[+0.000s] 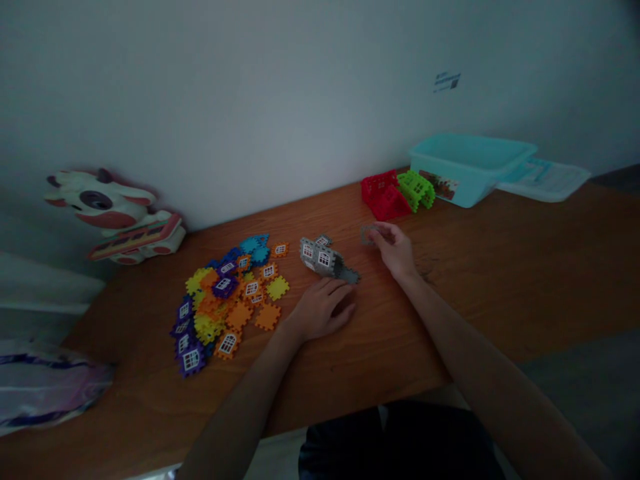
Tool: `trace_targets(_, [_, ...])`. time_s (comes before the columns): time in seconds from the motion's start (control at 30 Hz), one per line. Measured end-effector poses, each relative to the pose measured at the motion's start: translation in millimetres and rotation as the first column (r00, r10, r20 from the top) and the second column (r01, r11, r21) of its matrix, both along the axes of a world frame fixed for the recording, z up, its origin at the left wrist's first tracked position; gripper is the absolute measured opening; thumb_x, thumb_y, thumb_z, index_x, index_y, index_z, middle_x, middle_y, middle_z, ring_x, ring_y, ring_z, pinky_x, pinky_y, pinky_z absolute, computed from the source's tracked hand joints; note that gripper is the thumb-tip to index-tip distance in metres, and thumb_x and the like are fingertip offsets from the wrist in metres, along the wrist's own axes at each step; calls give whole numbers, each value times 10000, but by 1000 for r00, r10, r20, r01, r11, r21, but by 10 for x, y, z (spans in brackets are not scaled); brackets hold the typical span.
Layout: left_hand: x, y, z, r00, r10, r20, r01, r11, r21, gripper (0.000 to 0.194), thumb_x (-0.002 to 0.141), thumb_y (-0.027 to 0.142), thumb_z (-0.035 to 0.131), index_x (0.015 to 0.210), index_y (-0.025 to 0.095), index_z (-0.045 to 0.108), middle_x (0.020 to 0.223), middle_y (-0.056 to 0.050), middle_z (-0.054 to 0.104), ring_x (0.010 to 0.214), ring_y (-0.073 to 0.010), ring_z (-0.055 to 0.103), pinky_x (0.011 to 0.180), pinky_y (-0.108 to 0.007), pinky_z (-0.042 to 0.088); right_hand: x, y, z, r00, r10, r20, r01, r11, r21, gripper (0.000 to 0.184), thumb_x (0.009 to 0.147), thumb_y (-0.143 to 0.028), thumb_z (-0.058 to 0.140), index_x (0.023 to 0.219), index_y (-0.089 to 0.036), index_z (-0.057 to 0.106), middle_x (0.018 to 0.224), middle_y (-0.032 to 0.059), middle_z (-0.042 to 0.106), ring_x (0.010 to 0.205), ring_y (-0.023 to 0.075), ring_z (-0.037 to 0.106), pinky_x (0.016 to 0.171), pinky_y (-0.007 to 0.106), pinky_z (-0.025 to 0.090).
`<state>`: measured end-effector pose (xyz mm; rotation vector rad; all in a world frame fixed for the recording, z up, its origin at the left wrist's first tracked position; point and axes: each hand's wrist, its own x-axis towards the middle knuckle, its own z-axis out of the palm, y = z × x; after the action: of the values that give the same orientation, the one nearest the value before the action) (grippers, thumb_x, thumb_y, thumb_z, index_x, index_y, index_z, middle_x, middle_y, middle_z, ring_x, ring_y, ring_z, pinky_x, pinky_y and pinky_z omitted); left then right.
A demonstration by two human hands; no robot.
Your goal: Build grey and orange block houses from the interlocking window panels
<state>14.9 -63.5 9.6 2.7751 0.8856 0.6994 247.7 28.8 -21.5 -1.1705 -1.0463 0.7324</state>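
Note:
On the wooden table, a grey structure (324, 259) made of interlocking building tiles with white windows stands in front of me. My left hand (323, 309) rests on the table just below it, fingers loosely spread and holding nothing; whether the fingertips touch the structure I cannot tell. To the right, my right hand (395, 250) pinches a grey tile (369, 235) between thumb and fingers, apart from the structure. A loose pile of orange, yellow, purple and blue tiles (239, 315) lies left of my left hand.
Behind my right hand sit a red tile structure (385, 195) and a green one (417, 189). A light blue bin (467, 163) stands by the wall, its pale lid (547, 180) beside it. At far left are a cow-shaped toy keyboard (117, 217) and a clear plastic bag (47, 383).

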Motion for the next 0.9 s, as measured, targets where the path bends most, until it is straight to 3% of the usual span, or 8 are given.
trace_targets(0.23, [-65,96,-10,970,234,68,-232,972,-29,144,949,296,595,1031,208,676,1054,-91,691,994,-250,651,901,-412,545,-4,-48,79,998,4,-56,-5,1000,-21,317,783,-488,740,948,-234,644,971,98,771,916,258,738,824,429,589])
trace_targets(0.37, [-135,155,-66,919,378,110,-375,926,-53,150,945,337,608,895,203,653,918,-70,676,908,-238,634,830,-394,526,-17,-76,113,996,38,-84,-42,998,-47,342,771,-520,742,940,-245,629,984,90,777,816,226,727,608,324,558])
trace_targets(0.47, [-153,149,-89,908,405,103,-402,914,-53,171,944,346,607,867,198,643,908,-69,669,895,-234,620,821,-390,510,-64,-91,157,990,91,-104,-98,993,-71,376,756,-536,742,960,-238,638,968,79,781,659,170,673,480,262,462])
trace_targets(0.6, [-166,95,-56,913,371,170,-360,928,-94,178,960,345,581,897,194,651,919,-73,688,904,-230,625,821,-378,506,-237,-227,303,991,38,-131,-38,999,7,353,797,-511,724,992,-225,654,966,79,764,736,186,685,546,285,497])
trace_targets(0.67, [-195,69,-31,880,378,289,-323,921,-219,234,992,384,536,949,193,663,905,-68,704,850,-203,642,772,-340,515,-361,-369,386,999,-29,-39,34,993,115,294,843,-459,713,1017,-227,663,957,71,756,797,193,695,650,316,549])
trace_targets(0.73, [-239,57,-12,821,388,419,-226,895,-385,334,1022,460,471,1060,192,667,906,-67,726,781,-176,656,713,-304,523,-485,-527,444,988,-54,144,21,976,218,211,898,-406,682,1029,-239,687,889,54,744,700,172,663,621,316,547])
trace_targets(0.8, [-281,61,1,782,357,510,-74,867,-493,474,1018,572,411,1123,181,658,907,-76,741,736,-169,661,685,-297,534,-589,-660,460,921,23,389,-158,935,319,133,921,-318,665,1036,-261,700,870,46,744,698,177,667,642,331,567])
trace_targets(0.9, [-306,83,13,767,340,544,19,835,-549,568,973,676,415,975,172,678,819,-62,726,707,-176,656,667,-298,540,-689,-756,427,736,154,660,-504,774,383,138,932,-215,639,1038,-282,696,1007,57,758,894,206,718,788,366,605])
